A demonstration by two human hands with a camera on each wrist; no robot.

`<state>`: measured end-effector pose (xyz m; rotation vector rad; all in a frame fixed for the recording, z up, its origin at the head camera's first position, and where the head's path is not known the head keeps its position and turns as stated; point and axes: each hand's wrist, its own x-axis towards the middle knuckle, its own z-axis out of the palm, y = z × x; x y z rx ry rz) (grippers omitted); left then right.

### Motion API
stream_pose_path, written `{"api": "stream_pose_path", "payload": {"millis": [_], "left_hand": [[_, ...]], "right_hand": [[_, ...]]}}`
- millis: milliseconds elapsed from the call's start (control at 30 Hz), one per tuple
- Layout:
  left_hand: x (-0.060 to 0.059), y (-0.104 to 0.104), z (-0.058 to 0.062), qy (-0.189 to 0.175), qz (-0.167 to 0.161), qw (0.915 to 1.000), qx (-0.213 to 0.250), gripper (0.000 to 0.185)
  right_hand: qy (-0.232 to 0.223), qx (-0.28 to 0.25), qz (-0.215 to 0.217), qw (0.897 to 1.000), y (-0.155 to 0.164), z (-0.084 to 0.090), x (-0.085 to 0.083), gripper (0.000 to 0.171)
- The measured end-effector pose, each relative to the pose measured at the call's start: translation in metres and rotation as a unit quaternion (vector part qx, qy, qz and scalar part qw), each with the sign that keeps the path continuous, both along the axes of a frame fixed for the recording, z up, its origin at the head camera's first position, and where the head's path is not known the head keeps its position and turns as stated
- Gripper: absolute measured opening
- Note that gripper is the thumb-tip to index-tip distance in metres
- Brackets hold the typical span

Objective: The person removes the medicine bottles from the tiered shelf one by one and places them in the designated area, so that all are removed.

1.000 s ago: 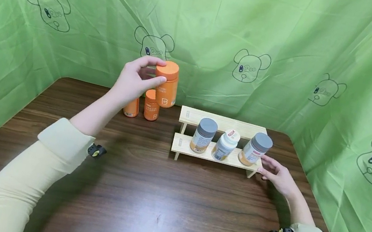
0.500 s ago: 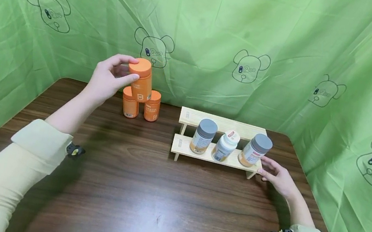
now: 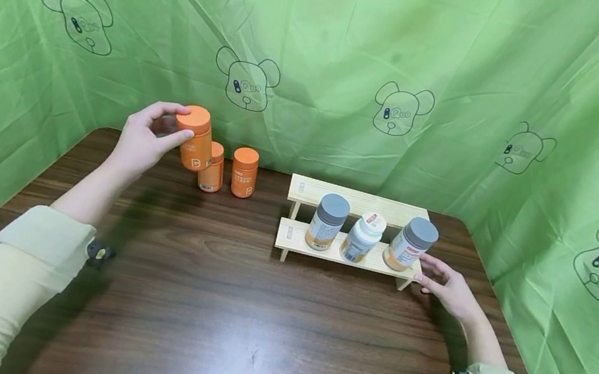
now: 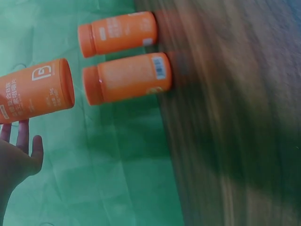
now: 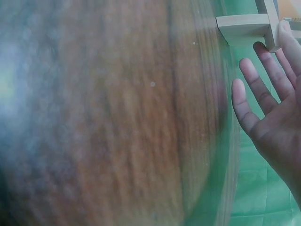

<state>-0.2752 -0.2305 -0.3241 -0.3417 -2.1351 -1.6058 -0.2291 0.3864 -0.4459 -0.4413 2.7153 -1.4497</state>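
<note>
My left hand (image 3: pixel 140 144) grips an orange bottle (image 3: pixel 196 143) near its cap, thumb in front and fingers behind. In the head view this bottle is slightly tilted and overlaps one of two other orange bottles (image 3: pixel 211 177); the second bottle (image 3: pixel 244 174) stands just right of it. The left wrist view shows the held bottle's base (image 4: pixel 67 84) raised beside the caps of those two. On the right, my right hand (image 3: pixel 450 292) pinches the end of a two-step wooden rack (image 3: pixel 358 197), its thumb at the lower step's edge; the other fingers are spread in the right wrist view.
On the rack's lower step stand two grey-capped jars (image 3: pixel 327 222) (image 3: pixel 411 243) with a white bottle (image 3: pixel 363 237) between them. Green cloth (image 3: pixel 327 31) with mouse drawings closes off the back and sides of the dark wooden table (image 3: pixel 230 308).
My left hand has carried the orange bottle leftward and then lower, from right of the two standing orange bottles to their left. The right hand stays at the rack's end.
</note>
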Motion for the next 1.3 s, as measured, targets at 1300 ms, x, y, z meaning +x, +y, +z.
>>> {"api": "stream_pose_path", "payload": {"millis": [1300], "left_hand": [[-0.056, -0.027, -0.106, -0.066, 0.165, 0.9841, -0.005, 0.041]], "right_hand": [[-0.014, -0.008, 0.001, 1.0, 0.0, -0.002, -0.001, 0.055]]}}
